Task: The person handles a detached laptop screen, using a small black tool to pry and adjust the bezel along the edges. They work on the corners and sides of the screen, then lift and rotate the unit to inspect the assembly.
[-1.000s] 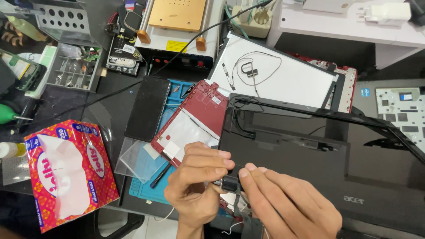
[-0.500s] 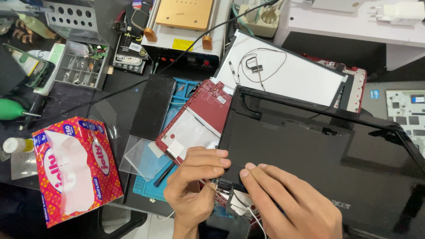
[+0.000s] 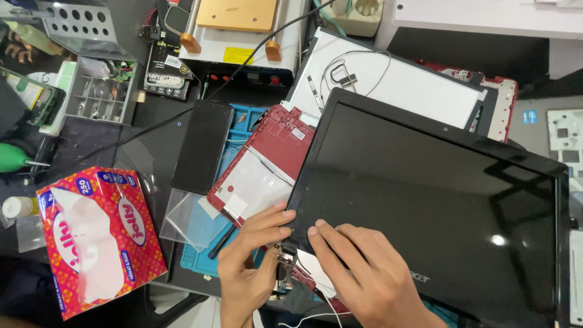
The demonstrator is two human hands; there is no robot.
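Note:
A black laptop screen panel [image 3: 437, 200] with a glossy bezel lies tilted across the right of the bench. Both hands meet at its near left corner. My left hand [image 3: 252, 261] pinches that corner and the metal hinge [image 3: 285, 255] below it between thumb and fingers. My right hand [image 3: 364, 279] presses flat on the bezel's lower edge, fingertips beside the left thumb. A thin white cable [image 3: 316, 313] trails out beneath the hands.
A red laptop cover [image 3: 267, 164] and a dark phone [image 3: 202, 146] lie on a blue mat [image 3: 200, 255] left of the panel. A red tissue pack [image 3: 97, 240] sits at the left. A parts tray [image 3: 100, 97], a heating plate [image 3: 237, 30] and a white backlight sheet [image 3: 401, 79] lie behind.
The screen panel now fills much more of the view, lying flatter and closer. The hands slid from the hinge cables up onto the panel's corner.

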